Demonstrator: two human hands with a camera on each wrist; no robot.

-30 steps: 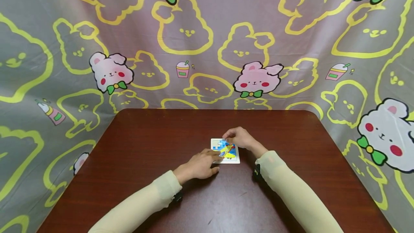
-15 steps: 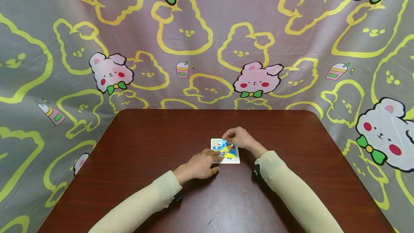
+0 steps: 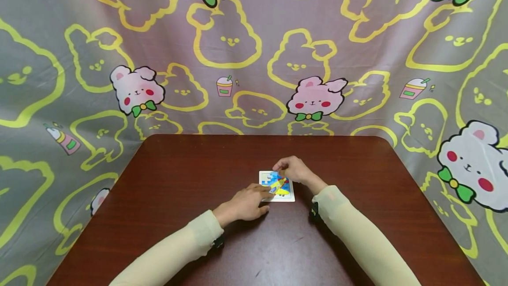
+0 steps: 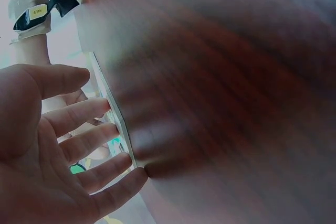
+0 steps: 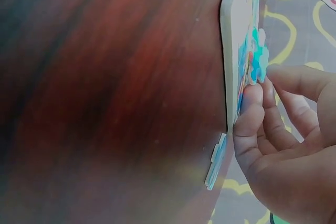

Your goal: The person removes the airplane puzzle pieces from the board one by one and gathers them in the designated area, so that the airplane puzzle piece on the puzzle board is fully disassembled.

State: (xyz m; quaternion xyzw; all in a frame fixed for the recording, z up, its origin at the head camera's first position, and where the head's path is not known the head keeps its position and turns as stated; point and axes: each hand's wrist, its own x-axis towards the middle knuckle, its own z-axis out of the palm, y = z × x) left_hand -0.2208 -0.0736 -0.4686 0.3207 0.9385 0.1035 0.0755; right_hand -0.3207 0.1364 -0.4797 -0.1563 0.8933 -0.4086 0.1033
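Observation:
A jigsaw puzzle board [image 3: 291, 197] with a pale border and a yellow-and-blue picture lies flat near the table's middle. Bare backing shows at its far left corner. My left hand [image 3: 245, 202] reaches over the board's left side, fingers extended, fingertips resting on it; the left wrist view shows the palm [image 4: 52, 150] and spread fingers beside the board's edge. Over the far right part of the board, my right hand [image 3: 295, 170] pinches a cyan puzzle piece [image 5: 257, 59] between thumb and fingers. That piece stands slightly raised from the board in the right wrist view.
A loose bluish puzzle piece [image 5: 216, 162] lies on the table just off the board, below the right hand in the right wrist view; it may be a small stack. The brown table [image 3: 190, 162] meets a patterned curtain [image 3: 254, 78] at the back and sides.
Both hands and the board stay almost in the same place. Blue at the board's far edge shifts a little by the right fingertips.

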